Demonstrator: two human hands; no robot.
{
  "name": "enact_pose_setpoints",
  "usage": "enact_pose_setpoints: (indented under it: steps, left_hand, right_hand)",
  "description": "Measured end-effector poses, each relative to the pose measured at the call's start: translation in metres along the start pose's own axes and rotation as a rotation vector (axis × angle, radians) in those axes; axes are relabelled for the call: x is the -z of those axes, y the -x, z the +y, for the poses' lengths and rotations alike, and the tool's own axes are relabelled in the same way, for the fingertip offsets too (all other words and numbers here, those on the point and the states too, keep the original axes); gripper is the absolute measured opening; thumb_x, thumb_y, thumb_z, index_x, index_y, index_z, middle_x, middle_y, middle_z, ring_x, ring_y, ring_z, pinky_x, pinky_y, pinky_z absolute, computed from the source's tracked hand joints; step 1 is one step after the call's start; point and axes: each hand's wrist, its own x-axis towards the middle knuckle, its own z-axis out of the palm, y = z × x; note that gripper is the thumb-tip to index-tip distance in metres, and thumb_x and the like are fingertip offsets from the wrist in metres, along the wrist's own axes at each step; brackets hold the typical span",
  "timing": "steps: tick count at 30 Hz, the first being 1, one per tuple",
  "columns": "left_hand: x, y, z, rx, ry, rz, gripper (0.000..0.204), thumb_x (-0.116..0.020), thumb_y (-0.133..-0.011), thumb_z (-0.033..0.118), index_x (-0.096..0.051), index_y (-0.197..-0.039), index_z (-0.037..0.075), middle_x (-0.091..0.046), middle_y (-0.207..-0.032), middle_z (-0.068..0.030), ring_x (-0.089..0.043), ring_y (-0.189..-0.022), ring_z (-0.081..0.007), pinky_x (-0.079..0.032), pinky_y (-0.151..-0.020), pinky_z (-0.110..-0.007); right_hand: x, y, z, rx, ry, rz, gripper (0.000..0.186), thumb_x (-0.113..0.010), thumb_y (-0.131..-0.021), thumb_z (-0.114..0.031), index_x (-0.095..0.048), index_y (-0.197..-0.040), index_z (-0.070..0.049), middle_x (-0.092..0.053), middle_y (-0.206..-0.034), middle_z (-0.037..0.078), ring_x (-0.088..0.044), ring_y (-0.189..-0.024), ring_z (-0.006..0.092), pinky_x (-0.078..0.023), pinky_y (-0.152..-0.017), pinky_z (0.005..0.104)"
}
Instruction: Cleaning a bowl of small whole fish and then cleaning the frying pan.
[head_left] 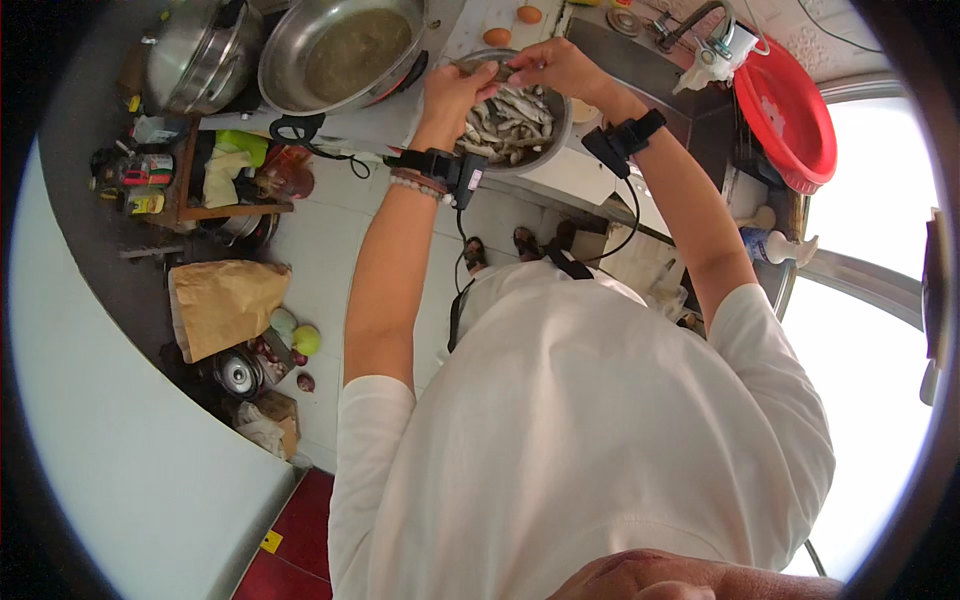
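Observation:
My left hand (458,97) and my right hand (567,72) meet above the far part of a metal bowl, fingers closed. Between their fingertips is a small fish (503,73), partly hidden by the fingers. Many more small silvery fish (520,118) lie heaped in the round metal bowl (535,163) under my hands. The bowl stands at the counter's front edge. A brown egg (497,37) rests just behind it, and another egg (529,14) lies farther back.
Left of the bowl, a wide metal pan (282,75) holds cloudy liquid, beside a steel pot (185,65). To the right are a sink (625,62), a faucet (715,40) and a red plastic basin (812,130). A paper bag (228,305) stands at lower left. Cables hang from both wrist bands.

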Motion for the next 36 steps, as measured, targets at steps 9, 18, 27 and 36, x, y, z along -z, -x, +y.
enact_pose_setpoints:
  steps: [9,18,27,36]
  left_hand:
    - [0.007,-0.008,-0.029,-0.02,-0.077,0.044,0.021,-0.066,-0.082,0.01,-0.057,-0.096,-0.003,-0.062,-0.096,-0.0109,-0.061,-0.085,-0.0156,-0.051,-0.07,-0.025]
    - [0.008,-0.005,-0.029,-0.052,-0.169,0.001,0.032,-0.065,-0.084,0.026,-0.062,-0.1,-0.001,-0.064,-0.09,-0.0035,-0.057,-0.086,-0.0097,-0.042,-0.075,-0.021]
    - [0.002,-0.009,-0.017,-0.232,-0.253,0.127,0.027,-0.067,-0.081,0.03,-0.07,-0.079,0.004,-0.067,-0.081,-0.0055,-0.057,-0.08,-0.0123,-0.043,-0.076,-0.032]
    - [0.037,0.009,-0.056,0.008,-0.93,-0.046,0.039,-0.058,-0.084,0.008,-0.052,-0.122,0.005,-0.05,-0.126,-0.0176,-0.05,-0.114,-0.0324,-0.045,-0.09,-0.039]
  right_hand:
    - [-0.017,-0.009,0.04,-0.317,-0.42,-0.023,0.032,-0.07,-0.076,-0.025,-0.067,-0.096,-0.001,-0.065,-0.089,0.004,-0.056,-0.087,0.0136,-0.041,-0.082,0.0288]
    - [-0.025,0.001,0.025,-0.273,-0.37,0.037,0.027,-0.07,-0.077,-0.025,-0.066,-0.09,-0.001,-0.064,-0.087,0.005,-0.055,-0.083,0.0127,-0.043,-0.072,0.0291]
    - [-0.026,-0.007,0.001,0.204,0.405,0.398,0.018,-0.067,-0.076,-0.02,-0.065,-0.091,-0.01,-0.063,-0.078,0.011,-0.058,-0.074,0.026,-0.04,-0.077,0.0389]
    - [-0.044,0.029,0.088,-0.125,0.583,0.397,0.019,-0.06,-0.073,-0.008,-0.066,-0.091,-0.013,-0.063,-0.093,0.011,-0.056,-0.09,0.0317,-0.045,-0.08,0.0421]
